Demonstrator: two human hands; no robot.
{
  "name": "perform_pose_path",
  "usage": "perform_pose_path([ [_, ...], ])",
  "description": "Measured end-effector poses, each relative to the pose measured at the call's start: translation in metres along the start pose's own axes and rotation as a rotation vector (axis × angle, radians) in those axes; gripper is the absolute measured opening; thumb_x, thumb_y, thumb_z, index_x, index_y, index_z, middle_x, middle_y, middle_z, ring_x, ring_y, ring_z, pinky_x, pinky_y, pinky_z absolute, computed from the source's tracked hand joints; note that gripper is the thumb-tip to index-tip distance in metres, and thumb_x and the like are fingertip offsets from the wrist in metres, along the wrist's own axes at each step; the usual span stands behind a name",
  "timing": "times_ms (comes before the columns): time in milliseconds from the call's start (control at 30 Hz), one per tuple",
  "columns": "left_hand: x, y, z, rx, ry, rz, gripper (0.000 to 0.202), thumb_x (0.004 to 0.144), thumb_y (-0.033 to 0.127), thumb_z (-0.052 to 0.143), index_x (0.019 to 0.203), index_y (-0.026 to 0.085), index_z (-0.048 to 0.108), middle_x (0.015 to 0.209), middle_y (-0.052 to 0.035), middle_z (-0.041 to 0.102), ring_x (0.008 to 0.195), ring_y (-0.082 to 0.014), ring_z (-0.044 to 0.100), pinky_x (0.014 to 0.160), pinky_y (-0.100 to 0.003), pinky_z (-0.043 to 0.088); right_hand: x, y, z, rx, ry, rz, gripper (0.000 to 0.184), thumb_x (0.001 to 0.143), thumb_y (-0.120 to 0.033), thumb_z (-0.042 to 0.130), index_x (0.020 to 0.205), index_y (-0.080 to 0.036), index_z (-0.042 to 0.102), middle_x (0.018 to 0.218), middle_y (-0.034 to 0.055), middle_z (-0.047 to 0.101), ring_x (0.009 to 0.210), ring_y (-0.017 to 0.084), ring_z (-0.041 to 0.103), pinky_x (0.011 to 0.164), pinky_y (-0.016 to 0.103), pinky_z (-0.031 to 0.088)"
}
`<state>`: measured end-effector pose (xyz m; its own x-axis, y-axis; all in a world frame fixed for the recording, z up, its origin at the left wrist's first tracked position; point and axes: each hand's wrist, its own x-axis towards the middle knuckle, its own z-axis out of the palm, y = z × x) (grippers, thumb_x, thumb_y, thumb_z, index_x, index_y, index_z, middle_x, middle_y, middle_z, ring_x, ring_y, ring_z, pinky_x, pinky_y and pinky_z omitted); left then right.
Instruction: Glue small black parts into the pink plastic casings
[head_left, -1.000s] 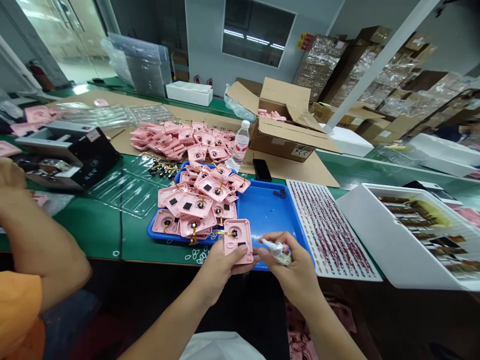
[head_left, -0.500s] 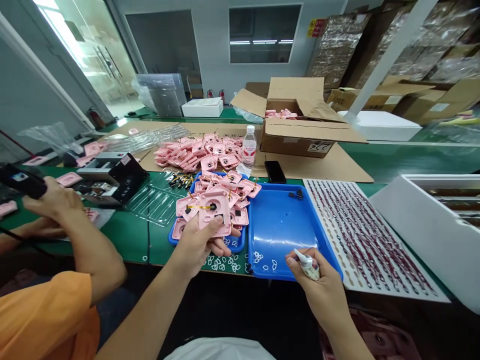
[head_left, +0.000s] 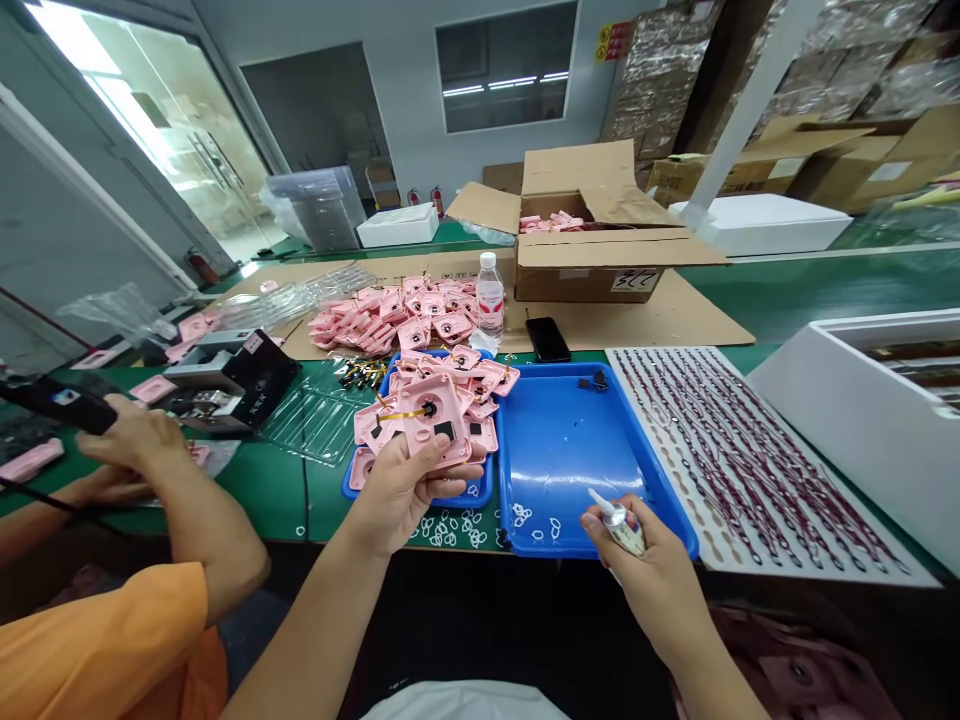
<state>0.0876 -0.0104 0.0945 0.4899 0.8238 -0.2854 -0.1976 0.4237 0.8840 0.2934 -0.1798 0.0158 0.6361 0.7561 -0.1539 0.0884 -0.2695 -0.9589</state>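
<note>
My left hand (head_left: 397,490) grips a pink plastic housing (head_left: 450,408) by its lower edge, thumb on top. A gold ribbon strip and a black round part show in the housing, with a dark square pad near my thumb. Behind it, more pink housings (head_left: 487,378) are heaped in a small blue tray (head_left: 351,490). Closed around a small glue tube (head_left: 624,532) is my right hand (head_left: 649,560), the white nozzle pointing up and left over the near edge of a larger blue tray (head_left: 562,450). White rings (head_left: 454,527) lie scattered on the green table between the hands.
A white sheet with rows of dark red wired parts (head_left: 765,450) lies at right beside a white foam box (head_left: 885,400). Behind stand a bottle (head_left: 490,295), a phone (head_left: 548,339) and a carton (head_left: 585,275). At left, a co-worker's hand (head_left: 139,435) holds a black tool.
The view has tilted and shifted slightly. My left hand has turned the pink housing a little, and its dark pad shows more. The right hand keeps its hold on the glue tube.
</note>
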Motion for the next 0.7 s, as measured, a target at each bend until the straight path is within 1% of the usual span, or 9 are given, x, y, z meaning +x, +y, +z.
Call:
perform_pose_path([
  [67,0.000,-0.002,0.001,-0.010,0.019,0.011,0.019,0.089,0.022,0.079,0.084,0.003,0.080,0.076,-0.0151,0.081,0.063,-0.0181,0.079,0.057,-0.015,0.063,-0.002,-0.003,0.001,0.021,0.000,0.000,0.045,0.083,-0.066,0.073,0.074,-0.025,0.059,0.060,-0.0034,0.046,0.059,0.016,0.036,0.056,0.030,0.031],
  [133,-0.002,-0.005,0.003,-0.017,0.020,0.010,0.026,0.082,0.030,0.087,0.080,0.005,0.079,0.073,-0.0134,0.080,0.061,-0.0177,0.078,0.053,-0.013,0.061,-0.004,-0.011,0.004,0.066,0.008,-0.013,0.044,0.083,-0.064,0.076,0.072,-0.025,0.058,0.061,-0.0032,0.047,0.058,0.016,0.038,0.056,0.030,0.034],
  [200,-0.006,-0.010,0.009,-0.007,0.002,-0.003,0.038,0.072,0.041,0.095,0.077,0.007,0.078,0.070,-0.0110,0.080,0.058,-0.0176,0.078,0.049,-0.012,0.059,-0.005,-0.026,0.008,0.150,0.016,-0.037,0.042,0.082,-0.059,0.079,0.072,-0.024,0.059,0.063,-0.0029,0.051,0.060,0.015,0.042,0.057,0.029,0.038],
  [267,-0.010,-0.016,0.016,0.024,-0.036,-0.028,0.047,0.067,0.050,0.096,0.072,0.008,0.076,0.065,-0.0091,0.078,0.054,-0.0168,0.076,0.045,-0.012,0.056,-0.004,-0.045,0.015,0.261,0.009,-0.057,0.037,0.081,-0.053,0.083,0.076,-0.022,0.064,0.068,-0.0020,0.057,0.061,0.014,0.047,0.058,0.028,0.040],
  [367,-0.015,-0.026,0.024,0.085,-0.137,-0.095,0.054,0.068,0.058,0.093,0.071,0.009,0.073,0.059,-0.0084,0.075,0.048,-0.0158,0.073,0.042,-0.012,0.055,0.002,-0.073,0.030,0.399,-0.075,-0.054,0.032,0.080,-0.047,0.085,0.085,-0.021,0.068,0.074,-0.0013,0.065,0.060,0.012,0.051,0.057,0.026,0.043],
  [467,-0.016,-0.034,0.026,0.133,-0.247,-0.156,0.053,0.074,0.061,0.088,0.080,0.011,0.069,0.058,-0.0072,0.074,0.047,-0.0161,0.072,0.042,-0.014,0.054,0.009,-0.085,0.043,0.461,-0.204,-0.042,0.036,0.078,-0.045,0.086,0.078,-0.022,0.058,0.064,-0.0050,0.062,0.056,0.012,0.053,0.054,0.025,0.046],
  [533,-0.015,-0.038,0.024,0.185,-0.275,-0.163,0.050,0.080,0.059,0.085,0.089,0.013,0.067,0.065,-0.0070,0.077,0.052,-0.0173,0.074,0.045,-0.017,0.057,0.011,-0.083,0.047,0.456,-0.242,-0.041,0.039,0.079,-0.044,0.084,0.075,-0.024,0.050,0.060,-0.0073,0.059,0.053,0.013,0.054,0.052,0.025,0.047],
  [633,-0.013,-0.042,0.023,0.250,-0.236,-0.068,0.048,0.083,0.050,0.085,0.110,0.016,0.066,0.092,-0.0081,0.081,0.076,-0.0204,0.080,0.060,-0.023,0.064,0.011,-0.074,0.045,0.361,-0.212,-0.066,0.036,0.081,-0.036,0.080,0.075,-0.025,0.047,0.061,-0.0089,0.057,0.053,0.012,0.055,0.052,0.024,0.047],
  [700,-0.014,-0.046,0.024,0.285,-0.215,0.000,0.047,0.085,0.048,0.084,0.116,0.017,0.065,0.099,-0.0085,0.081,0.080,-0.0211,0.079,0.066,-0.027,0.066,0.011,-0.069,0.044,0.323,-0.202,-0.083,0.033,0.084,-0.034,0.077,0.075,-0.025,0.046,0.060,-0.0091,0.056,0.054,0.012,0.055,0.054,0.024,0.047],
])
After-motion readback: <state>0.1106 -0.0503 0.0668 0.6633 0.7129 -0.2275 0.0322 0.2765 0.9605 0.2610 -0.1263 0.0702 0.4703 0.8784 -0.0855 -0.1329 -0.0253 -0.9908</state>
